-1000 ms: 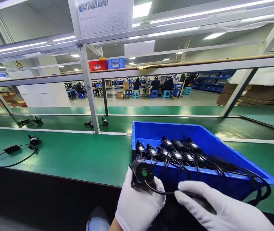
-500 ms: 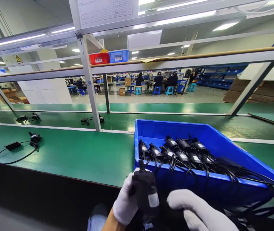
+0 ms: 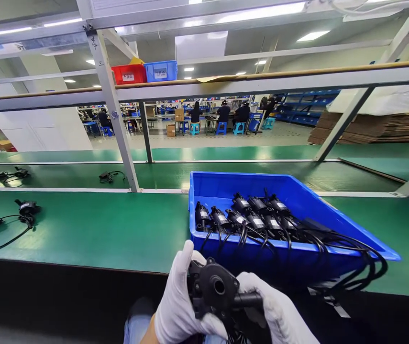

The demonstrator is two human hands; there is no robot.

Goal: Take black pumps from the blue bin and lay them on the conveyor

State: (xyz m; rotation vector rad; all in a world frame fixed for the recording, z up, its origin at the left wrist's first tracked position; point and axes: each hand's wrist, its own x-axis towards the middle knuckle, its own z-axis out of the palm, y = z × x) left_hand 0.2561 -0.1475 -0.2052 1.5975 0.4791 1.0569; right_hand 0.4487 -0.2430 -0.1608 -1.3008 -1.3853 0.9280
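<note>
Both my hands wear white gloves and hold one small black pump (image 3: 215, 288) low in the middle of the view, in front of the bench edge. My left hand (image 3: 180, 301) wraps its left side with the thumb up. My right hand (image 3: 275, 315) grips its right side, where a black outlet tube sticks out. The pump's round port faces me. Just beyond stands a blue bin (image 3: 222, 188) with several identical black pumps (image 3: 249, 217) laid in rows, their black cables (image 3: 351, 248) spilling over its right front rim.
A green conveyor belt (image 3: 93, 229) runs left to right, carrying a pump with a cable and adapter (image 3: 27, 209) at far left. More units lie on the rear belt (image 3: 108, 176). A grey frame post (image 3: 116, 124) stands ahead; red and blue bins (image 3: 143, 72) sit overhead. Seated workers (image 3: 222, 114) are far behind.
The pump has been turned in my hands: first its green-dotted round face showed, then its labelled side, now its open port. The view has swung slightly right.
</note>
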